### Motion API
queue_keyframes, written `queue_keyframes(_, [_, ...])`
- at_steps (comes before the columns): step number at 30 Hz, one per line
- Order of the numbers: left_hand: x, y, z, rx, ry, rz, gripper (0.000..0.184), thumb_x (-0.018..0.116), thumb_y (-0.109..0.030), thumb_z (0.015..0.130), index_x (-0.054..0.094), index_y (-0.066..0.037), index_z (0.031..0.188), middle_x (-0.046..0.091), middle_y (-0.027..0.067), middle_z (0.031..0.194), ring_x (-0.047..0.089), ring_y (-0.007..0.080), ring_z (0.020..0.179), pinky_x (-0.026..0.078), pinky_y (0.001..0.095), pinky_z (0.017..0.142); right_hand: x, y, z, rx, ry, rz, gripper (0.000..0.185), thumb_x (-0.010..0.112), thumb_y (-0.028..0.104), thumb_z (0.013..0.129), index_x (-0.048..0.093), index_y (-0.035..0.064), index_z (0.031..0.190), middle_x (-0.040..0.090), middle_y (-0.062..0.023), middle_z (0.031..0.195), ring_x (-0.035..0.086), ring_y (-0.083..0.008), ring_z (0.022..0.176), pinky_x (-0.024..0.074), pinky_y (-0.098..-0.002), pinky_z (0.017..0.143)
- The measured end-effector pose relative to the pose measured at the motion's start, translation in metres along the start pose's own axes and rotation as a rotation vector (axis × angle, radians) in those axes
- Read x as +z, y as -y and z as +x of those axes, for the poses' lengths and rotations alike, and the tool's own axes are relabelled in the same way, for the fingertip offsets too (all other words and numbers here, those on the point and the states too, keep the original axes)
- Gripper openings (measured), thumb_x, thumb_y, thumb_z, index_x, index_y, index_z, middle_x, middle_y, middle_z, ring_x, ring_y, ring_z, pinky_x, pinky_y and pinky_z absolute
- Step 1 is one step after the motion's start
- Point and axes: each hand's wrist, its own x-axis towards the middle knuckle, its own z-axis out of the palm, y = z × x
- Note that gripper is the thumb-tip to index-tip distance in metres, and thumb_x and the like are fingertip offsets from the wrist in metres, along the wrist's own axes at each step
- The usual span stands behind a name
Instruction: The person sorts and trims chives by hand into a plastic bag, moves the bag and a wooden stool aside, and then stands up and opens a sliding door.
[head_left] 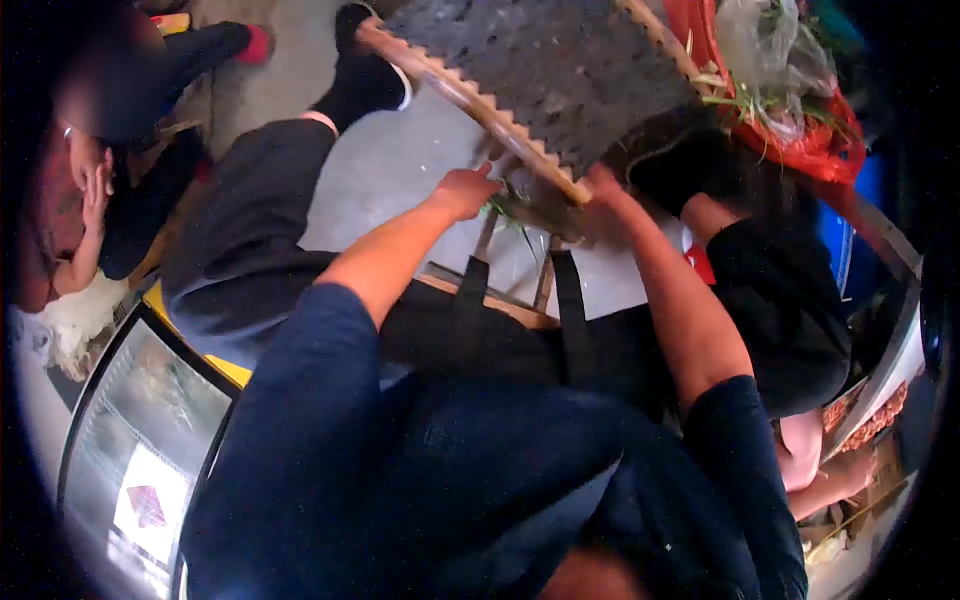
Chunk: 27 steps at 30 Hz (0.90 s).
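Observation:
A dark, rough slab (560, 70) with notched wooden side rails (480, 105) slants across the upper middle. My left hand (467, 192) is just below the left rail, its fingers bent; whether anything lies in them is too blurred to tell. At the lower end of that rail is my right hand (603, 190), blurred, its fingers hidden against the rail end. Thin green stalks (512, 215) show between my hands, over a wooden frame (500, 300) near my lap.
At the upper right are a red bag (835, 150) and a clear plastic bag (765, 60) with green stalks. A person (85, 180) sits at the left. A glass-topped case (145, 440) stands lower left. Another person's arm (835, 483) shows at the lower right.

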Motion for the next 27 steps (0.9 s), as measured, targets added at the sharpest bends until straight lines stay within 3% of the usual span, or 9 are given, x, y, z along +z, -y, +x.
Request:
queue_keyframes(6, [0.07,0.012,0.037,0.181,-0.289,-0.227,0.028,0.054,-0.012,0.083,0.062,-0.013,0.109,0.058,0.0182,0.113,0.061,0.0343,0.094,0.05,0.0453,0.082,0.001,-0.03,0.017,0.357,-0.062,0.251,0.046,0.054,0.044,0.085,0.063,0.0065,0.11,0.062,-0.0216,0.109,0.061,-0.0408,0.097,0.0502,-0.0494,0.082])
queue_keyframes(9, [0.065,0.02,0.037,0.325,-0.339,-0.169,0.026,0.054,-0.011,0.081,0.064,-0.012,0.105,0.062,0.0181,0.104,0.061,0.0344,0.095,0.05,0.045,0.081,-0.001,-0.038,0.014,0.436,-0.475,0.185,0.034,0.066,0.034,0.072,0.07,0.0064,0.093,0.068,-0.0184,0.094,0.065,-0.0355,0.089,0.0514,-0.042,0.075])
queue_keyframes(10, [0.066,0.02,0.036,0.336,-0.329,-0.173,0.026,0.054,-0.011,0.081,0.064,-0.012,0.105,0.062,0.0181,0.104,0.061,0.0344,0.095,0.05,0.045,0.081,-0.014,-0.041,0.012,0.523,-0.332,0.121,0.041,0.065,0.038,0.074,0.068,0.0083,0.101,0.067,-0.0191,0.098,0.063,-0.0362,0.095,0.0502,-0.0425,0.08])
queue_keyframes(15, [0.09,0.043,0.048,0.086,-0.46,-0.248,0.022,0.055,-0.007,0.078,0.068,-0.01,0.096,0.066,0.015,0.094,0.062,0.0365,0.089,0.049,0.0466,0.077,-0.034,-0.069,0.029,0.418,-0.813,0.103,0.049,0.062,0.04,0.077,0.06,0.0079,0.114,0.063,-0.0193,0.109,0.061,-0.0367,0.101,0.0485,-0.0436,0.084])
queue_keyframes(18, [0.044,0.064,0.037,-0.153,-0.721,-0.274,0.02,0.062,-0.007,0.072,0.068,-0.008,0.091,0.067,0.0164,0.085,0.064,0.0351,0.081,0.051,0.0429,0.072,-0.035,-0.108,0.049,0.243,-0.782,-0.229,0.048,0.061,0.042,0.078,0.061,0.0081,0.113,0.063,-0.0193,0.11,0.06,-0.037,0.101,0.0479,-0.044,0.086])
queue_keyframes(20, [0.043,0.101,0.043,-0.15,-0.842,-0.573,0.021,0.066,-0.009,0.069,0.068,-0.006,0.09,0.067,0.0171,0.085,0.065,0.0331,0.08,0.051,0.04,0.07,-0.063,-0.093,0.038,0.369,-0.716,0.044,0.05,0.06,0.046,0.079,0.062,0.0087,0.112,0.063,-0.0185,0.11,0.06,-0.0369,0.101,0.0477,-0.0442,0.086])
queue_keyframes(23, [0.057,0.131,0.042,-0.425,-0.714,-0.667,0.022,0.066,-0.012,0.07,0.068,-0.006,0.091,0.068,0.0162,0.087,0.066,0.0324,0.082,0.051,0.0402,0.071,-0.067,-0.126,0.041,0.43,-0.567,-0.017,0.055,0.057,0.05,0.08,0.06,0.008,0.116,0.062,-0.0184,0.111,0.061,-0.0369,0.1,0.048,-0.0443,0.086])
queue_keyframes(25, [0.08,0.122,0.025,-0.497,-0.556,-0.335,0.021,0.06,-0.011,0.073,0.068,-0.007,0.092,0.068,0.0161,0.089,0.066,0.0332,0.083,0.052,0.0423,0.073,-0.056,-0.133,0.038,0.399,-0.492,-0.022,0.056,0.056,0.049,0.081,0.058,0.0077,0.119,0.06,-0.0189,0.115,0.058,-0.0372,0.103,0.0464,-0.044,0.089])
queue_keyframes(27, [0.091,0.099,0.016,-0.633,-0.151,-0.198,0.02,0.058,-0.011,0.075,0.069,-0.007,0.091,0.068,0.0168,0.092,0.065,0.035,0.089,0.052,0.0427,0.079,-0.035,-0.156,0.043,0.365,-0.417,-0.029,0.056,0.055,0.048,0.083,0.056,0.0074,0.122,0.059,-0.0194,0.118,0.056,-0.0374,0.107,0.0449,-0.0438,0.091])
